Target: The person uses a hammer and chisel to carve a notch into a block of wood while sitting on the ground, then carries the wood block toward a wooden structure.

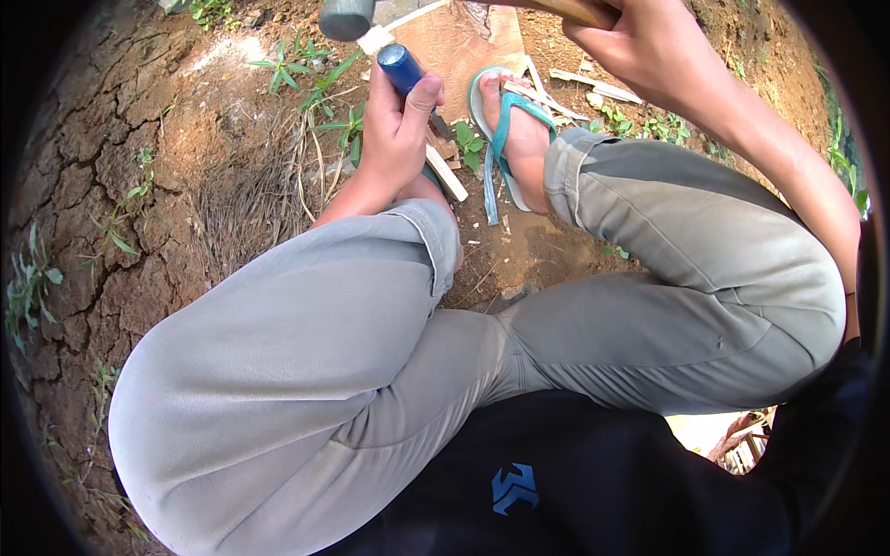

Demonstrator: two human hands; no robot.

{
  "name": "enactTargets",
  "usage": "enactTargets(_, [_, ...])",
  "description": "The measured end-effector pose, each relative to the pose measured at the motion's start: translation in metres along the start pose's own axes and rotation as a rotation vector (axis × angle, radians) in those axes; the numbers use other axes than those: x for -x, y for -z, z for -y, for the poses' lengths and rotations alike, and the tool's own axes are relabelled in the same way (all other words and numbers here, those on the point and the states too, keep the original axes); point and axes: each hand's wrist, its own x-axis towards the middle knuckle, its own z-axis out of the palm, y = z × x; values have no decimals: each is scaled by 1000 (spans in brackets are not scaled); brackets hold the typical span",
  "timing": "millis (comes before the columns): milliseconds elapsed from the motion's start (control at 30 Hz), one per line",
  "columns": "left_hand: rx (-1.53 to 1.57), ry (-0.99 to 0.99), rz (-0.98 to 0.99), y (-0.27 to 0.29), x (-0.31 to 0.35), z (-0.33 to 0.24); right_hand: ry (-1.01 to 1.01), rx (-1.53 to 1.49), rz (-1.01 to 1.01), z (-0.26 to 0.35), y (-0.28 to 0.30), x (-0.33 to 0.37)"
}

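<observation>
Chisel work on wood looks partway done: the board [493, 39], biggest piece, lies at the top just beyond the feet, with split pieces loose around it, so some cutting seems finished; no finished shape shows, so more is probably left. Hammer [346, 17] is up by the top edge, right hand [640, 35] with fingers clenched round its handle, partly out of frame. Chisel [401, 69] is in the left hand [399, 125], fingers wrapped round the blue grip, butt up close to the hammer head, blade low; can't tell if the tip touches wood, hand and angle hide it. Loose wood strip [446, 173] lies below the blade, splinters [595, 85] to the right. Around, biggest first: cracked soil [102, 213] at left, grey trousers [278, 324] filling the foreground, sandalled right foot [519, 130] near the blade and crowding the workspace, then small weeds [280, 67].
</observation>
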Motion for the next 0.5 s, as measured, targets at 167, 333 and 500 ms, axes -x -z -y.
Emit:
enactTargets(167, [-64, 19, -19, 6, 3, -3, 172, 193, 167, -23, -10, -12])
enactTargets(333, [-38, 6, 26, -5, -5, -7, 5, 60, 64, -21, -7, 0])
enactTargets(500, [-144, 42, 30, 3, -5, -6, 4, 94, 89, -17, -7, -4])
